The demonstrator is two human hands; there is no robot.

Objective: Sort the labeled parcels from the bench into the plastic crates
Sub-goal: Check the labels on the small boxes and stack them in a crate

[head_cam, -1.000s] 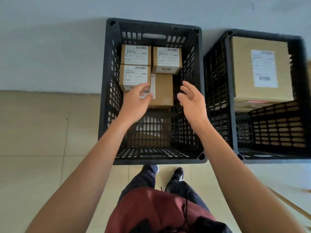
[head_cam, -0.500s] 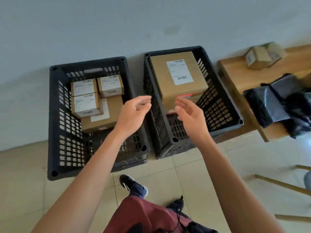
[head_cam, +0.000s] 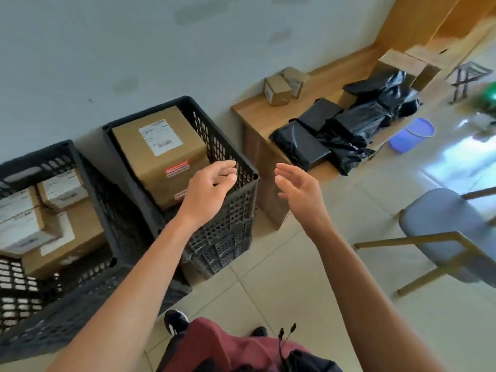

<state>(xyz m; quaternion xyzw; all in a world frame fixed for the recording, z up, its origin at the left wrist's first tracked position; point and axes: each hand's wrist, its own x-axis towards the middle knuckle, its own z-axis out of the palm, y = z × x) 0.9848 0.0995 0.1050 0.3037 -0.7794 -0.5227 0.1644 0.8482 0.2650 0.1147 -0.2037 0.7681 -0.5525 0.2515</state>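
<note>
Hovering empty: left hand [head_cam: 212,190] over crate [head_cam: 241,167], right hand [head_cam: 300,189] beside

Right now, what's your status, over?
Both hands, left and right, empty, fingers loose. Parcels wait on bench. Path clear.
</note>
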